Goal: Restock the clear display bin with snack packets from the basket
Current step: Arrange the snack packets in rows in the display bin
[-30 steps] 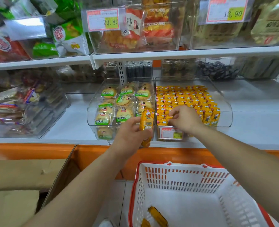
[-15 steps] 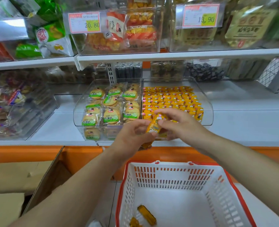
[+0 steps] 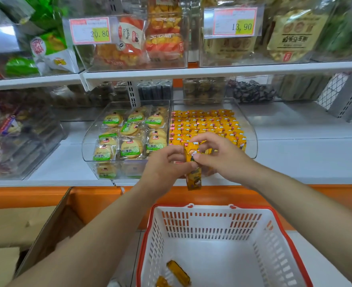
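My left hand [image 3: 164, 166] grips a bunch of yellow snack packets [image 3: 194, 179] upright in front of the clear display bin [image 3: 251, 129], which is packed with rows of the same yellow packets [image 3: 204, 123]. My right hand [image 3: 218, 154] pinches the top of one packet in that bunch with thumb and fingers. Below, the white basket with a red rim [image 3: 212, 222] holds two loose yellow packets [image 3: 178, 273] at its bottom left.
A neighbouring clear bin [image 3: 88, 141] of round green-labelled biscuits stands left of the yellow one. More bins and price tags [image 3: 90, 31] line the upper shelf. An open cardboard box [image 3: 26, 224] stands at lower left beside the orange shelf base.
My right hand drew back from the bin to the bunch in my left hand and took hold of a packet's top. The view shifted slightly.
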